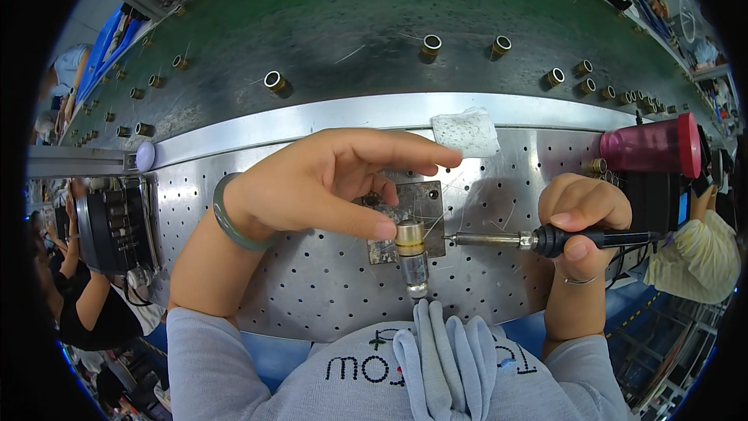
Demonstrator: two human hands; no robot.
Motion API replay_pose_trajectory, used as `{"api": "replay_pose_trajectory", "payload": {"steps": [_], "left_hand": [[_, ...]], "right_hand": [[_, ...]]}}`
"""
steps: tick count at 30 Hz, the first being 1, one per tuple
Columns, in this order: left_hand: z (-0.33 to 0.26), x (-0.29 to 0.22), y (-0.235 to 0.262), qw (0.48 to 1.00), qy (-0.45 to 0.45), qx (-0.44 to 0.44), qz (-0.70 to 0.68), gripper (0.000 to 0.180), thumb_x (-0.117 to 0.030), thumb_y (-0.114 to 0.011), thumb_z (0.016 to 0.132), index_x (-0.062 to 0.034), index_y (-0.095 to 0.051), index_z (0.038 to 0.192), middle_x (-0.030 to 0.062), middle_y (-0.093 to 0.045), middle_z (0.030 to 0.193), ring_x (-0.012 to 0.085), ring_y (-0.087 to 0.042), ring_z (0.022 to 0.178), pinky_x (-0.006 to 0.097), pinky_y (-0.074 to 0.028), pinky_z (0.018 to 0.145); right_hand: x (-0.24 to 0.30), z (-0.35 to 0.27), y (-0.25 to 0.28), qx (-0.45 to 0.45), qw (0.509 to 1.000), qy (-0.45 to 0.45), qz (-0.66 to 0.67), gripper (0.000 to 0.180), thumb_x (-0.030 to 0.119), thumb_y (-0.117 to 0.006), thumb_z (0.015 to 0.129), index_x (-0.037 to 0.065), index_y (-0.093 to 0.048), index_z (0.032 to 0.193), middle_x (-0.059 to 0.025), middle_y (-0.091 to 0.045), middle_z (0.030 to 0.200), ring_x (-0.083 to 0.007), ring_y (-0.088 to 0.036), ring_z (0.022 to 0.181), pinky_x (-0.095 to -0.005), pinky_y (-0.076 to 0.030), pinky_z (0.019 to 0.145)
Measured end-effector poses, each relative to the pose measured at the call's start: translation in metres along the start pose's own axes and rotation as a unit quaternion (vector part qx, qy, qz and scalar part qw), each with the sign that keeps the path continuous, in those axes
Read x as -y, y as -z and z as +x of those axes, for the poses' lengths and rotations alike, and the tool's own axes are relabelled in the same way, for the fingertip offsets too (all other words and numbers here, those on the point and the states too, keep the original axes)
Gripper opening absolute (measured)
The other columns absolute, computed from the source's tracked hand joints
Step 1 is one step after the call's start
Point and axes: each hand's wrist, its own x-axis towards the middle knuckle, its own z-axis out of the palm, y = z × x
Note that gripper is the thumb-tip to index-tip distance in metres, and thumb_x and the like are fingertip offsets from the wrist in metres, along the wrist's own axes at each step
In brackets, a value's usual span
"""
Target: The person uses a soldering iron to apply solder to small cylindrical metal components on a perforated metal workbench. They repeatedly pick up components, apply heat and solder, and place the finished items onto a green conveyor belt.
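My left hand (319, 187) is open, with the index finger stretched out and the thumb apart from it. The thumb tip is beside the top of a brass and silver cylindrical fixture (413, 259); whether they touch I cannot tell. Behind the fixture lies a dark square metal plate (428, 206). In my right hand (586, 206) is a soldering iron (495, 240), gripped by its black handle. Its thin tip points left and stops close to the fixture. Nothing shows between my left fingers.
A perforated metal worktop (327, 296) is under my hands. Beyond it a green belt (358, 23) carries several small brass rings (274, 81). A white sponge (466, 132) lies at the worktop's far edge. A pink cup (650, 146) is at right, a black device (117, 226) at left.
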Motion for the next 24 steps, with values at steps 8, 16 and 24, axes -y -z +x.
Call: {"api": "replay_pose_trajectory", "payload": {"steps": [8, 16, 24], "left_hand": [[-0.002, -0.0012, 0.0026, 0.993, 0.101, 0.037, -0.046, 0.039, -0.004, -0.073, 0.072, 0.005, -0.063, 0.109, 0.0159, -0.061, 0.105, 0.0179, -0.058, 0.094, 0.025, -0.046, 0.077], [-0.0024, -0.0044, -0.0023, 0.994, 0.094, 0.025, -0.05, 0.029, 0.001, -0.071, 0.073, 0.0072, -0.067, 0.101, 0.01, -0.06, 0.086, 0.013, -0.056, 0.077, 0.021, -0.044, 0.068], [-0.0027, -0.0051, -0.0025, 0.993, 0.1, 0.021, -0.056, 0.029, 0.002, -0.071, 0.073, 0.0076, -0.066, 0.101, 0.008, -0.059, 0.082, 0.0114, -0.055, 0.074, 0.02, -0.043, 0.066]], "right_hand": [[-0.002, 0.0037, -0.0064, 0.049, 0.999, 0.007, 0.02, 0.025, 0.0, -0.074, 0.064, -0.004, -0.064, 0.086, -0.0082, -0.059, 0.061, -0.0175, -0.053, 0.051, -0.0266, -0.04, 0.049], [-0.0055, 0.0034, -0.0039, 0.064, 0.998, 0.019, 0.017, 0.027, -0.003, -0.074, 0.064, -0.006, -0.064, 0.088, -0.0087, -0.059, 0.063, -0.0175, -0.054, 0.051, -0.0262, -0.039, 0.05], [-0.0065, 0.005, -0.008, 0.068, 0.997, 0.015, 0.035, 0.027, -0.001, -0.076, 0.065, -0.006, -0.064, 0.089, -0.0089, -0.059, 0.062, -0.0175, -0.054, 0.049, -0.0265, -0.039, 0.048]]}}
